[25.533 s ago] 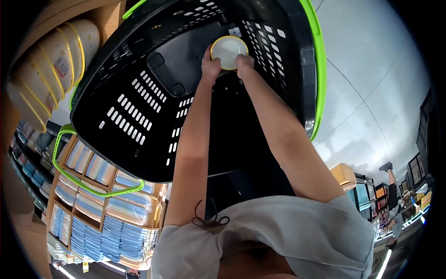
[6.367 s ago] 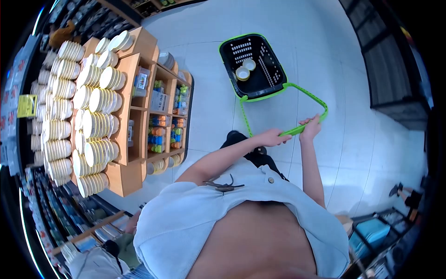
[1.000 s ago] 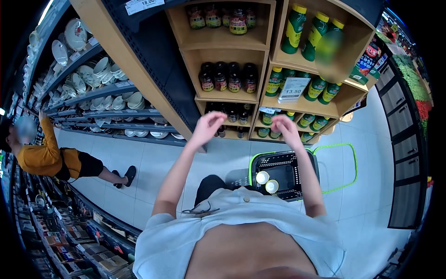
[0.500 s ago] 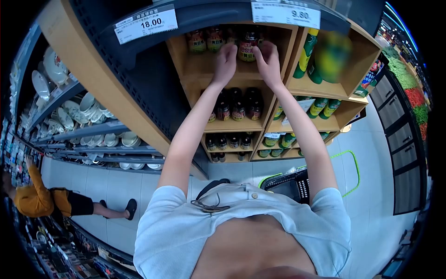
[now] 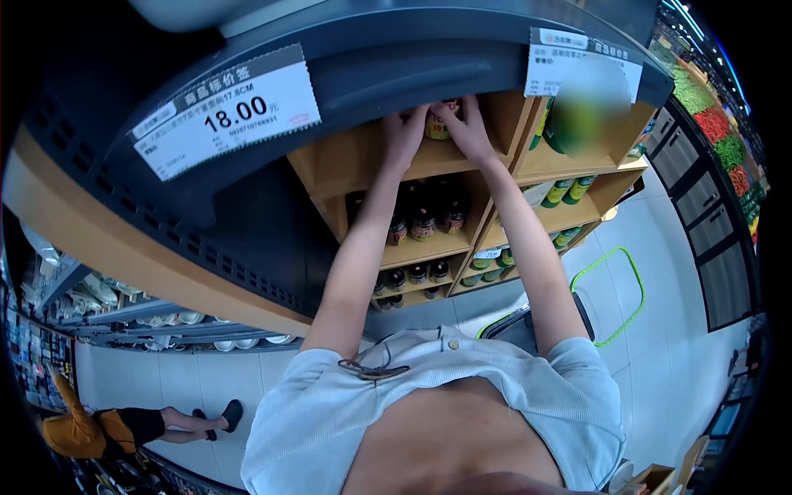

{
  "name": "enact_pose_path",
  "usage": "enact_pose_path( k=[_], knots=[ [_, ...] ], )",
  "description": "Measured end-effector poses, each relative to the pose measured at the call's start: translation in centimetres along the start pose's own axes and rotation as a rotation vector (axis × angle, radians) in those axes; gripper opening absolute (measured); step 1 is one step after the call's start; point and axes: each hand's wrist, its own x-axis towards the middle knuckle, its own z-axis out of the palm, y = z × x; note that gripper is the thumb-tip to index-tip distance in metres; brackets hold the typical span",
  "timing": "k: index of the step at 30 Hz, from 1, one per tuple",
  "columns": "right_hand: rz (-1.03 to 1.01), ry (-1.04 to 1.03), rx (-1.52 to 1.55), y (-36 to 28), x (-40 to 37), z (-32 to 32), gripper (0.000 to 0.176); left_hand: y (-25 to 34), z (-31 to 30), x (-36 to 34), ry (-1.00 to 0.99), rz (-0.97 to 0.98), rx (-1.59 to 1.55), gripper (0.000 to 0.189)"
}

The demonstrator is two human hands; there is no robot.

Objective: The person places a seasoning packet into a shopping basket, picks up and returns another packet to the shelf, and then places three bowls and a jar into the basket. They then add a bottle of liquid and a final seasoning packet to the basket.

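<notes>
A labelled sauce jar [image 5: 440, 128] stands in the top wooden compartment, its upper part partly covered by fingers and the dark shelf edge above. My left hand [image 5: 406, 139] wraps the jar's left side, with its fingertips hidden under that edge. From the right, my right hand [image 5: 468, 132] closes on the same jar, thumb across its front. Both arms reach forward and up. Below the hands, dark-lidded jars [image 5: 423, 223] stand in rows on a lower shelf.
A dark shelf edge with a price tag [image 5: 231, 111] overhangs close above my hands. Right of them, green-yellow bottles [image 5: 557, 191] fill neighbouring compartments. A shopping basket [image 5: 516, 326] with a green handle is by my right side. At the lower left stands a person in orange [image 5: 78, 433].
My view has moved nearer the shelf, so the price tag looms larger. My hands have closed in around the jar, and the overhanging edge now hides more of them.
</notes>
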Motion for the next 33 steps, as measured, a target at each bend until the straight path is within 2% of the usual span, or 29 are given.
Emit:
enact_pose_path(
  k=[1,3,5,8,12,13,15,16,19,23,24,26,27,28,29,31,32,33],
  knots=[
    [0.040,-0.022,0.098,-0.3,-0.2,0.1,0.055,-0.7,0.1,0.1,0.021,0.048,-0.029,0.030],
    [0.030,-0.014,0.076,-1.9,-0.9,0.2,0.054,-0.6,0.2,-0.4,0.045,0.070,-0.073,0.027],
    [0.037,-0.035,0.088,-2.3,-1.2,0.0,0.051,-0.2,0.2,-0.8,-0.023,0.108,-0.149,0.028],
    [-0.107,0.007,0.020,-1.8,-1.5,-0.1,0.052,0.6,0.1,-1.1,-0.099,0.217,-0.167,0.029],
    [-0.380,0.184,0.062,-1.5,-2.3,0.4,0.061,-0.9,0.2,-1.5,-0.143,0.444,-0.072,0.035],
    [-0.416,0.202,0.017,-1.6,-2.8,0.4,0.062,0.6,0.5,-2.6,-0.144,0.574,-0.010,0.040],
    [-0.459,0.189,0.052,-1.9,-4.2,0.5,0.068,1.3,0.1,-4.8,-0.095,0.615,0.127,0.054],
    [-0.529,0.225,-0.091,-2.6,-5.4,0.3,0.074,2.2,0.0,-5.9,-0.089,0.657,0.183,0.060],
    [-0.413,0.227,0.017,-5.4,-9.7,-0.1,0.080,5.9,0.8,-9.2,-0.109,0.632,0.159,0.074],
    [-0.320,0.052,-0.124,-7.7,-12.5,-2.8,0.078,12.0,0.6,-10.8,-0.455,0.628,0.286,0.087],
    [-0.245,0.010,-0.062,-9.1,-13.2,-3.3,0.081,13.0,0.8,-11.0,-0.505,0.620,0.254,0.088],
    [0.016,-0.067,0.268,-13.1,-14.7,-3.8,0.088,14.4,1.6,-11.6,-0.563,0.588,0.226,0.088],
    [0.110,-0.088,0.402,-14.8,-15.5,-4.2,0.091,14.1,2.2,-11.9,-0.598,0.528,0.122,0.087],
    [0.187,-0.100,0.486,-15.8,-16.4,-4.5,0.087,13.8,2.8,-12.4,-0.631,0.466,0.019,0.087],
    [0.232,-0.107,0.534,-16.8,-17.2,-4.7,0.082,14.8,3.6,-14.0,-0.607,0.218,-0.133,0.086],
    [0.233,-0.110,0.570,-18.3,-18.3,-5.3,0.073,15.4,4.4,-15.4,-0.640,0.189,-0.163,0.084],
    [0.183,-0.139,0.559,-18.3,-18.8,-6.0,0.072,15.5,5.0,-16.0,-0.654,0.191,-0.190,0.082],
    [0.033,-0.176,0.507,-17.8,-18.9,-6.8,0.070,15.3,5.8,-16.6,-0.646,0.251,-0.186,0.079]
  ],
)
